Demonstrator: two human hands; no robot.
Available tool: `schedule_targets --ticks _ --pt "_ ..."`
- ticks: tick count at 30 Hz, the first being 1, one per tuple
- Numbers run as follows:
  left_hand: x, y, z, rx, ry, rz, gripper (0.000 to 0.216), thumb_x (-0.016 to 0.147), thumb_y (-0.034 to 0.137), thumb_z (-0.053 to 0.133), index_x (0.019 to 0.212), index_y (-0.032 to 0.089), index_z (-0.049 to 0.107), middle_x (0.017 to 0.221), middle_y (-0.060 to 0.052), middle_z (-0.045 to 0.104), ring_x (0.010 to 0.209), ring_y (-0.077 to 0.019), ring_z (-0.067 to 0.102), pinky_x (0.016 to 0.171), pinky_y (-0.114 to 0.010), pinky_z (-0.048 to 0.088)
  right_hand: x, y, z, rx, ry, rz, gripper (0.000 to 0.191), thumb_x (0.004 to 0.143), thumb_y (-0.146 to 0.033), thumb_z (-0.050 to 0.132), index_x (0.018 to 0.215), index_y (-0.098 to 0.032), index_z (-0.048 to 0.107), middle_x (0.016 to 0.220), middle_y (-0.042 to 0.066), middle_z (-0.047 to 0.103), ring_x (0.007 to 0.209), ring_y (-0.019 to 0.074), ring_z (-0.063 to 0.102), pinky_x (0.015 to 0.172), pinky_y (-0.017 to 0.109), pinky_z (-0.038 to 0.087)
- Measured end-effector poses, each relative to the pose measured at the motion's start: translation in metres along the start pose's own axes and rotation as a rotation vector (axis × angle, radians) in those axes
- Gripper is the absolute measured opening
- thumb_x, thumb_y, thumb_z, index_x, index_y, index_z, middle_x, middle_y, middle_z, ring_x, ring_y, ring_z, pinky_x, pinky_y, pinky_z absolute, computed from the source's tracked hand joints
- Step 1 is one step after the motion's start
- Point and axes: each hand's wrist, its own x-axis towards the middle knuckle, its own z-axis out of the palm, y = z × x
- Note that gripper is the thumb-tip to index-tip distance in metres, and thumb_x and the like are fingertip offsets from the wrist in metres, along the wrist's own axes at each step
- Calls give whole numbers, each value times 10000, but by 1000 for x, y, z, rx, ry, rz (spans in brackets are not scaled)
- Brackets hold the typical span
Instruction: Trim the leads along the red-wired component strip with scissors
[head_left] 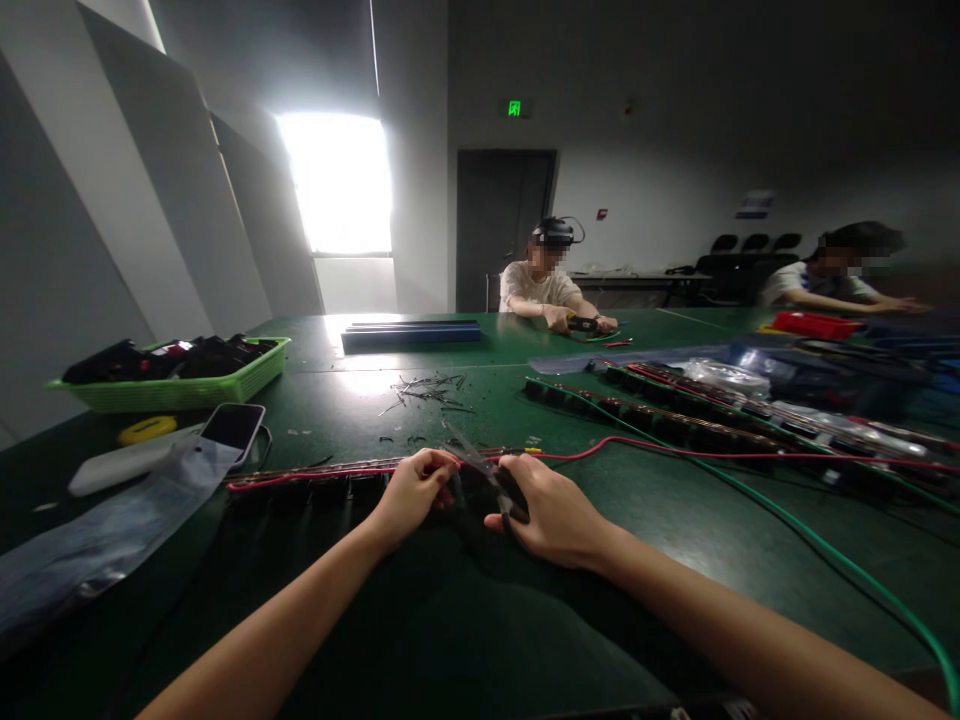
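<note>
My right hand [551, 510] is closed around the dark handles of a pair of scissors [469, 450], whose blades point up and to the left. With thumb and fingers pinched, my left hand [416, 495] grips a red wire [322, 474] just left of the blades. The wire runs along a long black strip of parts [300, 492] that lies crosswise on the table, and its free length trails off to the right. My fingers hide the exact spot where the blades meet the work.
Thin black offcuts [431, 390] lie beyond my hands. To the left are a green basket [259, 378] of black parts, a phone [234, 428] and a plastic bag [112, 540]. Wired strips [660, 415] and a green wire [795, 528] lie right. Two people [544, 285] sit across the table.
</note>
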Motion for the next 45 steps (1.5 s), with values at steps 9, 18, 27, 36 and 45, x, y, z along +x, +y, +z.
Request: schedule_targets --ticks 9,18,27,36,45 --pt "-1 2 0 0 -1 1 201 796 298 596 886 122 633 626 1 616 521 -103 600 467 -185 440 0 1 5 -50 -36 -16 503 761 -511 656 1117 -169 561 1051 107 600 922 235 579 807 327 446" --pt "0 -1 -1 12 -6 10 206 806 272 564 921 118 637 629 0 619 527 -104 606 471 -186 447 -1 1 6 -50 -31 -29 537 777 -519 642 1168 -159 563 1064 111 612 948 243 590 825 333 452" --pt "1 -3 -1 0 -5 21 210 794 284 582 910 117 635 625 -4 621 519 -108 606 460 -183 442 -1 -1 7 -70 4 -30 509 767 -517 651 1121 -158 581 1033 109 607 887 231 582 791 335 458" --pt "0 -2 -1 7 -10 22 192 804 263 561 907 117 630 634 -3 620 521 -102 606 460 -179 440 0 0 7 -64 -9 -42 503 774 -500 657 1128 -154 567 1040 106 603 902 230 581 794 330 457" --pt "1 -3 -1 34 -14 9 189 814 250 549 919 109 620 623 1 617 527 -103 610 471 -181 448 0 0 6 -38 -25 -38 509 787 -512 646 1137 -151 564 1043 105 609 912 230 586 802 322 456"
